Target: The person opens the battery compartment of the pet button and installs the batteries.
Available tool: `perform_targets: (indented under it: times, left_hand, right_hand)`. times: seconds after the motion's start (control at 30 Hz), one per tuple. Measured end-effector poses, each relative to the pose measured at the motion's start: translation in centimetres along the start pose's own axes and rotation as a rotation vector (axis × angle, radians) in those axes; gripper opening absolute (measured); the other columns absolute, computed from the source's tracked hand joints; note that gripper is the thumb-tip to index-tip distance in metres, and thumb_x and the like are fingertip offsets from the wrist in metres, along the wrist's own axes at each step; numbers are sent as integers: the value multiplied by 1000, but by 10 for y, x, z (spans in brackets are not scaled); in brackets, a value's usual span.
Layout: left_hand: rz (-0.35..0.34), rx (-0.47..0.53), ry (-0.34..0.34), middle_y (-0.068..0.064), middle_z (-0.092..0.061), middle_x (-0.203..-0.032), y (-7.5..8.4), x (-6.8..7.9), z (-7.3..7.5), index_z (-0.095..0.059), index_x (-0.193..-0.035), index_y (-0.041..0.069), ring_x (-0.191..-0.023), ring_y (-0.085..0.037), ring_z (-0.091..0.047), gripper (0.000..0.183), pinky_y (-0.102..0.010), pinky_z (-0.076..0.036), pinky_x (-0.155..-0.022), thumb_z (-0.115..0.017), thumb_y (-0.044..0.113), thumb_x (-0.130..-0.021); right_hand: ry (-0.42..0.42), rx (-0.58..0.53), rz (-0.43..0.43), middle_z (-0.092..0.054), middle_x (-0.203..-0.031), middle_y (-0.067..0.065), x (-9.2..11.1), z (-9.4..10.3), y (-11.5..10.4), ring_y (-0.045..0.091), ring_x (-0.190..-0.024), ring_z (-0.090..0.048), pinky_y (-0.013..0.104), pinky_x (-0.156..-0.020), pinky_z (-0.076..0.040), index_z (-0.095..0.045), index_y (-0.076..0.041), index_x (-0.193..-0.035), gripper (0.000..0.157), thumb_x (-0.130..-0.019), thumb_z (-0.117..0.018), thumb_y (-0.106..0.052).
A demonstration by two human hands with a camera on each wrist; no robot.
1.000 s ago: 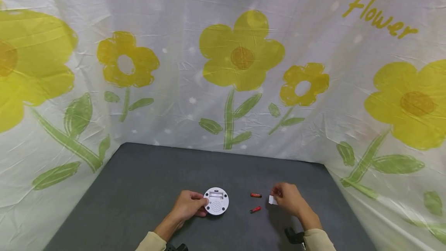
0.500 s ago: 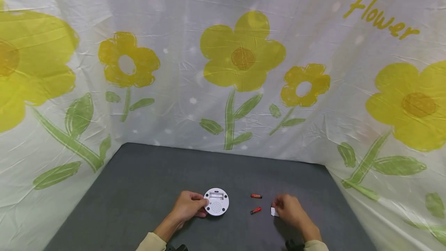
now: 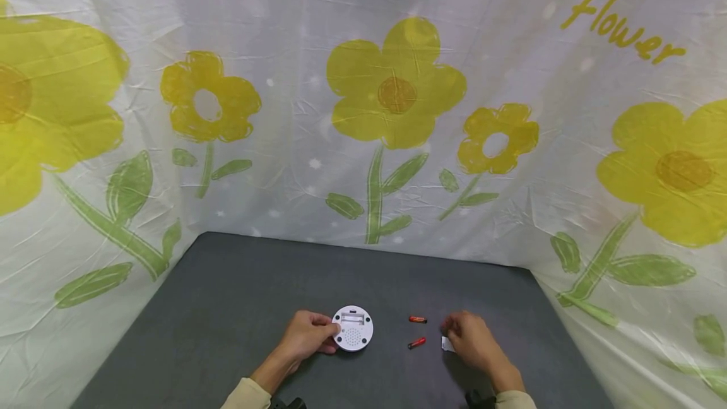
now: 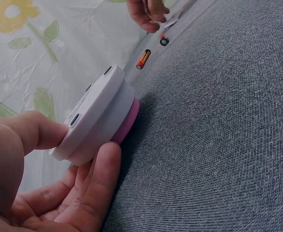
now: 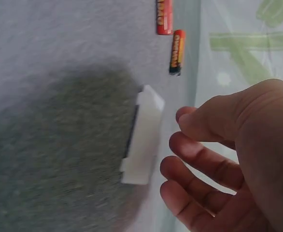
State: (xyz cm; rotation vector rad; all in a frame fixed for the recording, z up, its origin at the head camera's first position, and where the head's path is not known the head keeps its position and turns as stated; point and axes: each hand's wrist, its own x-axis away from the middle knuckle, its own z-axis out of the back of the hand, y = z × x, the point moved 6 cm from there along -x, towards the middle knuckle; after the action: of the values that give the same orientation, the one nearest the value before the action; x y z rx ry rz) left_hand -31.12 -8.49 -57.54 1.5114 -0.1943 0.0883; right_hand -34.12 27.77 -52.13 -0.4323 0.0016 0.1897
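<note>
My left hand (image 3: 307,335) pinches the edge of a round white device (image 3: 353,336), thumb on its upturned face and fingers beneath. That face has a bare battery compartment, a cluster of small holes and dark feet. In the left wrist view a pink part (image 4: 126,123) shows on its lower side. At the right, a white battery cover (image 5: 145,140) lies on the cloth. My right hand (image 3: 472,339) hovers beside it, fingers loosely bent with nothing between them. Two red batteries (image 3: 418,319) lie between the device and the cover.
A dark grey cloth (image 3: 272,276) covers the table. A white curtain (image 3: 295,207) printed with yellow flowers surrounds its back and sides.
My right hand has moved the battery cover slightly toward me, set it down and let go of it. The left hand and the device have stayed in place.
</note>
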Motion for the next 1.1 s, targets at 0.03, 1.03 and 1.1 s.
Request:
perform_targets:
  times: [0.03, 1.03, 1.1]
  left_hand:
    - [0, 0, 0, -13, -78, -90, 0, 0, 0, -73, -111, -14, -69, -16, -76, 27, -32, -69, -64, -78, 7, -95]
    - [-10, 29, -13, -13, -77, -89, 1, 2, -1, -73, -107, -14, -67, -15, -75, 24, -31, -68, -64, -77, 6, -93]
    - [-13, 35, -18, -13, -77, -89, 1, 2, -1, -73, -108, -14, -67, -15, -75, 25, -30, -68, -64, -77, 6, -93]
  right_hand:
    - [3, 0, 10, -66, -87, -1, -1, 1, -2, 14, -81, -60, 38, -71, -55, -76, -11, -94, 16, -91, -73, 4]
    - [-25, 15, 266, -77, -96, 4, -26, -6, -54, 24, -86, -71, 39, -73, -62, -79, -5, -105, 20, -87, -83, 3]
    - [-16, 21, 285, -75, -92, 2, -27, -8, -55, 21, -83, -70, 37, -70, -60, -79, -6, -102, 19, -86, -84, 2]
